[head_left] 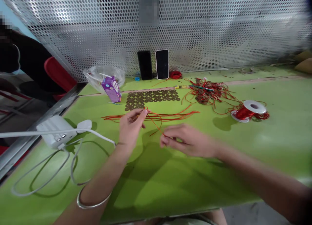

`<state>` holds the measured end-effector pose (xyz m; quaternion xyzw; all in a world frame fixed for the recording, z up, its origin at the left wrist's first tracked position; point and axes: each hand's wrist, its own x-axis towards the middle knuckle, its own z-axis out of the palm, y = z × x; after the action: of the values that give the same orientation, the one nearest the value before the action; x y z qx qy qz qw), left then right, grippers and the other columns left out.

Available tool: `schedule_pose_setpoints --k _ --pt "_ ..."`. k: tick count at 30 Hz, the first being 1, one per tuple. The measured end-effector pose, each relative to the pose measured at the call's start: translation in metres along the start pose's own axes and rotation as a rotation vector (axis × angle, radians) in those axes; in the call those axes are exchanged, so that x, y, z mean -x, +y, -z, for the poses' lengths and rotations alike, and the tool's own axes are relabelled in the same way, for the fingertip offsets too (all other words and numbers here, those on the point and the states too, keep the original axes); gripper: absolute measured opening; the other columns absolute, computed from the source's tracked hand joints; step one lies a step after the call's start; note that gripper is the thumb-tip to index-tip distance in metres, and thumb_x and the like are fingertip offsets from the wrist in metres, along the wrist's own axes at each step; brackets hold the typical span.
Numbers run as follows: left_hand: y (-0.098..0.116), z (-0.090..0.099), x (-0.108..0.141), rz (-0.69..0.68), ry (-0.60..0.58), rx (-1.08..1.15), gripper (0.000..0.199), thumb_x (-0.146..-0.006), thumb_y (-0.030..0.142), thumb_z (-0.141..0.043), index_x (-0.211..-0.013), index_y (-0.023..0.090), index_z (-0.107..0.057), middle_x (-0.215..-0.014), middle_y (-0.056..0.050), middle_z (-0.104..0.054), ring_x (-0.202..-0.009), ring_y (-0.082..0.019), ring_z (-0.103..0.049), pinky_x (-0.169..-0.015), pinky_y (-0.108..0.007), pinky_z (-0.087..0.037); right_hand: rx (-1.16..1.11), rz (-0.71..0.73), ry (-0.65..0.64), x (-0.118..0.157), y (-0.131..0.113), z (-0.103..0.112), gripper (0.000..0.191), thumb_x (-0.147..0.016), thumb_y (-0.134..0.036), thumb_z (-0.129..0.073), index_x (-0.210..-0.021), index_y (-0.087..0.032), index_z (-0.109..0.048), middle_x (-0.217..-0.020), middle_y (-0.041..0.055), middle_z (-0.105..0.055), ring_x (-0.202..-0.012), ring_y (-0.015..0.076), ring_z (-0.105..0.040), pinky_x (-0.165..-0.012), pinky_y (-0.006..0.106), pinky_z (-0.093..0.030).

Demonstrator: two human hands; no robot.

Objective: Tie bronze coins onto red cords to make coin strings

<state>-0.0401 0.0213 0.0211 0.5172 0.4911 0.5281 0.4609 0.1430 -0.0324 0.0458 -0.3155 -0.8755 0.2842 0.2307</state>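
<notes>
My left hand (131, 122) pinches a thin red cord (155, 123) near a small loop that stands up above the thumb. From there the cord runs down to the right, where the closed fingers of my right hand (179, 137) grip it. Behind my left hand, several cut red cords (175, 117) lie side by side across the green table. Just beyond them, flat round coins with center holes (151, 96) are laid out in rows. A tangled pile of coins strung on red cord (207, 91) lies farther right.
A white spool of red cord (254, 106) stands at the right. Two phones (162, 64) lean on the perforated metal panel. A purple carton (112, 89) and plastic bag are at the left, near a white power adapter (57, 132) with looping cables. A person (26, 53) sits at far left.
</notes>
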Motion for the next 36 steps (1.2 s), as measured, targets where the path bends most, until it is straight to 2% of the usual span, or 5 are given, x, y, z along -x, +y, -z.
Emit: schedule_pose_setpoints --k 5,10,14,23,36 --pt "-0.005 0.006 -0.007 -0.202 -0.005 -0.422 0.020 -0.075 0.038 -0.066 -0.075 0.018 -0.071 -0.046 0.005 -0.049 -0.041 -0.009 -0.037 -0.041 -0.023 -0.026 -0.094 0.082 0.436 0.013 -0.003 0.023 0.030 -0.097 -0.026 -0.040 -0.095 -0.020 -0.069 -0.118 0.0097 -0.054 -0.114 0.0215 -0.050 -0.099 0.038 -0.042" --pt "-0.007 0.002 -0.006 -0.100 -0.046 -0.361 0.019 -0.072 0.036 -0.068 -0.072 0.018 -0.069 -0.055 0.002 -0.058 -0.044 -0.010 -0.044 -0.043 -0.023 -0.030 -0.244 -0.011 0.566 0.012 0.011 0.022 0.020 -0.093 -0.026 -0.051 -0.102 -0.023 -0.068 -0.102 0.0069 -0.064 -0.097 0.0188 -0.060 -0.081 0.033 -0.053" --pt "-0.007 -0.005 -0.006 0.090 -0.043 -0.197 0.021 -0.066 0.036 -0.073 -0.073 0.016 -0.069 -0.056 0.002 -0.060 -0.045 -0.009 -0.047 -0.042 -0.021 -0.034 -0.080 -0.025 0.476 0.005 0.032 0.007 0.020 -0.088 -0.015 -0.054 -0.102 -0.021 -0.067 -0.098 0.0060 -0.067 -0.089 0.0152 -0.063 -0.076 0.027 -0.054" --pt "-0.009 -0.007 -0.008 0.132 -0.054 -0.112 0.021 -0.064 0.036 -0.073 -0.069 0.016 -0.068 -0.066 0.000 -0.065 -0.046 -0.007 -0.042 -0.041 -0.019 -0.034 0.505 0.272 -0.205 0.002 0.035 -0.004 0.018 -0.093 -0.020 -0.051 -0.100 -0.022 -0.067 -0.102 0.0055 -0.065 -0.091 0.0182 -0.059 -0.074 0.029 -0.046" --pt "-0.017 0.002 -0.013 -0.063 -0.102 -0.324 0.020 -0.071 0.037 -0.066 -0.068 0.018 -0.064 -0.053 0.003 -0.051 -0.044 -0.009 -0.043 -0.042 -0.022 -0.028 0.667 0.239 -0.205 0.005 0.027 -0.021 0.011 -0.089 -0.009 -0.053 -0.090 -0.013 -0.062 -0.092 0.0080 -0.064 -0.082 0.0194 -0.057 -0.067 0.030 -0.045"
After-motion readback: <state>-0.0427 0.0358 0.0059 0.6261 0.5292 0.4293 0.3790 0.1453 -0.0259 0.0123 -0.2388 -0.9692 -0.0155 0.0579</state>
